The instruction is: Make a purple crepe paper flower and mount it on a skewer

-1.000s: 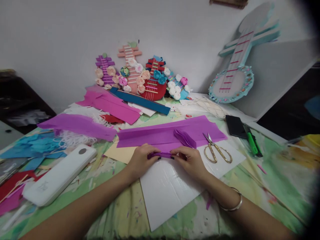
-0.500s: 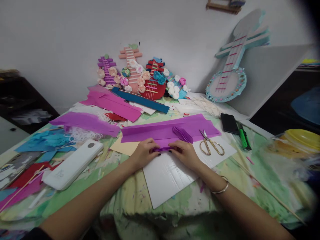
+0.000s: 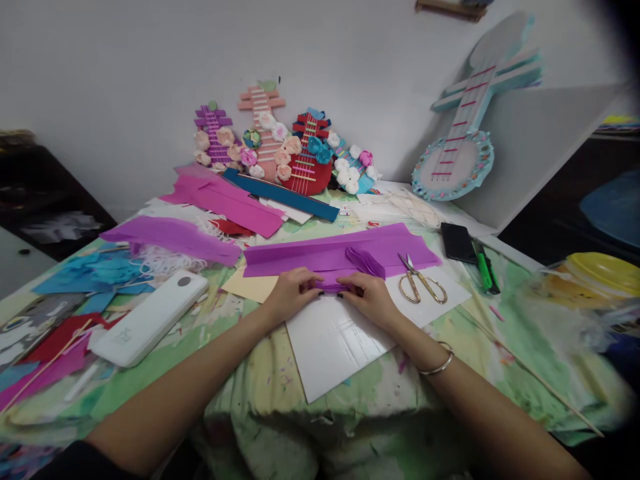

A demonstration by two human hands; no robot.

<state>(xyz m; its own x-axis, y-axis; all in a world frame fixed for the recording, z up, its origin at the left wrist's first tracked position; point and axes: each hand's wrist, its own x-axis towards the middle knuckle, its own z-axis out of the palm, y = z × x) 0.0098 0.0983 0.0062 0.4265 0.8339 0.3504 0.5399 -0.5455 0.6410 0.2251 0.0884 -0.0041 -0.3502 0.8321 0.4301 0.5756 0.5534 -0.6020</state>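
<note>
Between my two hands is a small pleated strip of purple crepe paper [image 3: 329, 287], resting over the white board [image 3: 340, 347]. My left hand [image 3: 295, 291] pinches its left end, thumb and fingers together. The right end is pinched by my right hand [image 3: 367, 297]. Just beyond lies a long purple crepe paper sheet [image 3: 295, 257] with a folded edge. A separate folded purple piece [image 3: 367, 262] rests on that sheet, behind my right hand. Gold-handled scissors [image 3: 423, 280] lie to the right, blades pointing away from me.
On the left are a white power bank [image 3: 150, 320], blue crepe paper [image 3: 95, 270] and white string [image 3: 167, 261]. Decorated paper guitars [image 3: 305, 160] lean on the wall. A black phone [image 3: 457, 243], a green cutter [image 3: 485, 270] and a yellow-lidded tub [image 3: 605, 275] stand at the right.
Both hands keep their pinch on the pleated paper, with the fingers slightly shifted. The whole view has tilted a little, so the table items appear slightly higher.
</note>
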